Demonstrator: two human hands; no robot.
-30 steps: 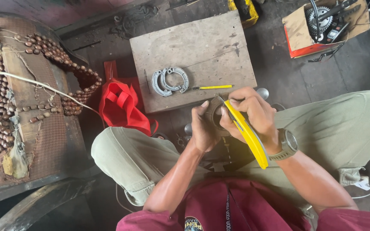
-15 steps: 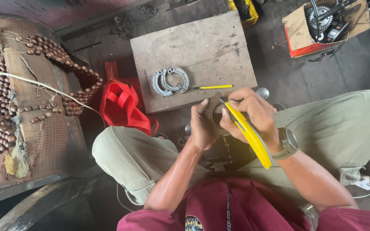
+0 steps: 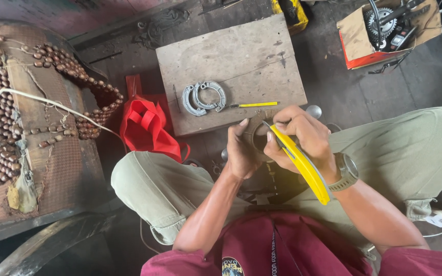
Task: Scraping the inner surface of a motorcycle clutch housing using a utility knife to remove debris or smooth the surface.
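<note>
Nothing moved, right hand gripping yellow cutter

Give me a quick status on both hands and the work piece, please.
Right hand grips yellow-handled cutter, blade on round part. Left hand steadies that part. Nothing between them; brake shoes lie apart on wooden block.

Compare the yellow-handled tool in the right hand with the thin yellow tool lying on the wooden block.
The broad, curved yellow-handled tool is gripped in the right hand, slanting across the lap; the thin, straight yellow tool lies flat and untouched on the wooden block beside the grey curved metal shoes. Both are yellow.
</note>
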